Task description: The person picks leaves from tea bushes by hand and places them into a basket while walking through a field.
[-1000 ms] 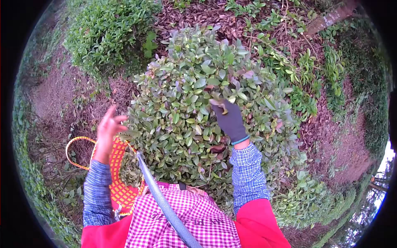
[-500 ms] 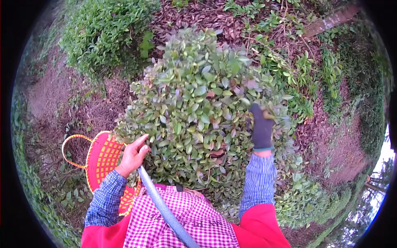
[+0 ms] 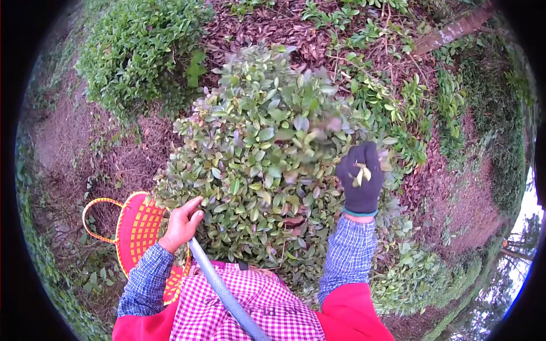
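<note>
A dense bush (image 3: 250, 165) with green and purplish leaves fills the middle of the view. My right hand (image 3: 362, 176), in a dark glove, is closed over the bush's right side. A pale green sprig of leaves (image 3: 360, 174) pokes out between its fingers. My bare left hand (image 3: 181, 225) lies at the bush's lower left edge, fingers stretched out and thumb apart, with nothing visible in it. Just beside that hand hangs a red and yellow woven basket (image 3: 145, 227), partly covered by my sleeve. A grey strap (image 3: 219, 284) runs from near my left wrist across the checked apron (image 3: 256, 295).
Another bright green bush (image 3: 142, 51) grows at the upper left. Dry brown leaves (image 3: 273, 25) cover the ground behind. A tree trunk (image 3: 455, 31) leans in at the upper right, above low leafy plants (image 3: 406, 108). The basket's looped handle (image 3: 85, 221) sticks out leftward.
My right hand has turned and drawn slightly toward me, and the sprig now shows in its fingers. Leaves near it are blurred by movement. My left hand has shifted only slightly.
</note>
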{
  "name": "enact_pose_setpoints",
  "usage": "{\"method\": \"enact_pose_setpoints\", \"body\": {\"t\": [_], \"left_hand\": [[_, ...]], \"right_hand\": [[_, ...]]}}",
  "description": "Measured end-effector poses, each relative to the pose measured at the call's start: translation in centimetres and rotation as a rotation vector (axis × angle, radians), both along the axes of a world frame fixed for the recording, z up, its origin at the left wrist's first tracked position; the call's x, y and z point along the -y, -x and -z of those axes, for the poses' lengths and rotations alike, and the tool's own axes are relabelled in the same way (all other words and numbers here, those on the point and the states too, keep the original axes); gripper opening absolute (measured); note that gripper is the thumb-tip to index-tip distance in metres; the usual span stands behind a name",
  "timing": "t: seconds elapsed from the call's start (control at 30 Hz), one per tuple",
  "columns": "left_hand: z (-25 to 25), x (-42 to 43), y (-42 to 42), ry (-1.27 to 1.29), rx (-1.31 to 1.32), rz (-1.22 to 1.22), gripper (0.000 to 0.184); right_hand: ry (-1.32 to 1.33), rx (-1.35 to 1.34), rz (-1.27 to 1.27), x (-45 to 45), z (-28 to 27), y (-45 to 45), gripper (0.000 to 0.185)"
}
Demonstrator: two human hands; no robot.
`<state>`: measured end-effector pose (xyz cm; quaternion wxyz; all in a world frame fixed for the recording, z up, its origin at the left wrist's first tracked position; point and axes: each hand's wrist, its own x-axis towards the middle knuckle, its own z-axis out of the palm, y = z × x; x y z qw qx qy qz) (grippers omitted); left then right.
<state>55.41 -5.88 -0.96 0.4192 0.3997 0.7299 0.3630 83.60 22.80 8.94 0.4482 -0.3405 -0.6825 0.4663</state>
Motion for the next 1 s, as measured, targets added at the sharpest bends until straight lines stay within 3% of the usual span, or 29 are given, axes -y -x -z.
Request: {"method": "enact_pose_setpoints", "body": {"t": [0.07,0.1,0.17,0.2,0.23,0.3,0.43,0.47,0.5,0.57,0.63,0.7,0.73,0.77,0.83,0.9,0.97,1.0], "left_hand": [[-0.1,-0.7,0.4,-0.026,-0.016,0.002,0.040],[0.0,-0.8,0.6,-0.031,-0.029,0.015,0.039],[-0.3,-0.5,0.7,-0.020,-0.036,0.034,0.039],[-0.5,-0.6,0.7,-0.006,-0.039,0.038,0.039],[-0.5,-0.9,0.7,0.001,-0.044,0.039,0.039],[-0.4,-0.7,0.8,-0.009,-0.050,0.045,0.039],[-0.4,-0.7,0.9,-0.026,-0.091,0.064,0.039],[-0.2,-0.6,0.9,-0.014,-0.080,0.063,0.039],[-0.1,-0.5,0.9,-0.004,-0.070,0.062,0.039],[-0.3,-0.6,0.8,0.012,-0.061,0.060,0.039],[-0.6,-0.8,0.8,0.025,-0.049,0.053,0.039],[-1.0,-1.0,0.8,0.050,-0.063,0.080,0.039],[-0.6,-1.0,0.9,0.048,-0.065,0.078,0.039],[0.2,-1.0,0.9,-0.053,-0.045,0.050,0.039],[1.1,-0.4,0.6,-0.118,-0.062,0.037,0.039],[-1.2,-1.5,0.6,0.075,-0.050,0.100,0.040],[-1.0,-1.6,0.6,0.033,-0.034,0.098,0.041],[-0.9,-1.4,0.5,0.009,-0.017,0.092,0.041]], "right_hand": [[0.638,-0.429,0.061,-0.7,-1.5,0.8,0.029],[0.633,-0.427,0.054,-1.3,-1.6,1.1,0.029],[0.667,-0.010,0.161,-1.7,-1.4,1.3,0.021],[0.541,0.255,0.249,-2.3,0.2,1.1,0.020],[0.536,0.254,0.254,-3.0,1.6,1.0,0.020],[0.277,0.316,0.252,-3.8,2.3,2.6,0.035],[0.237,0.268,0.030,-4.8,2.6,5.3,0.041],[-0.024,0.537,-0.013,-5.4,2.9,5.7,0.041],[-0.025,0.536,-0.010,-5.3,3.1,5.8,0.041],[-0.322,0.985,-0.107,-5.1,3.7,6.3,0.039],[-0.413,1.040,-0.103,-4.9,5.0,6.6,0.039],[0.193,0.615,0.051,-3.7,5.1,6.4,0.032],[0.242,0.306,0.055,-2.7,5.3,5.4,0.023],[0.028,0.135,-0.027,-2.0,2.5,4.7,0.022],[0.494,-0.642,-0.317,-1.9,-1.4,0.8,0.022],[0.342,-0.322,-0.182,-1.9,-3.7,0.6,0.022],[0.248,0.115,0.090,-1.5,-4.5,0.2,0.020],[0.187,0.312,0.081,-1.3,-3.9,0.1,0.023]]}}
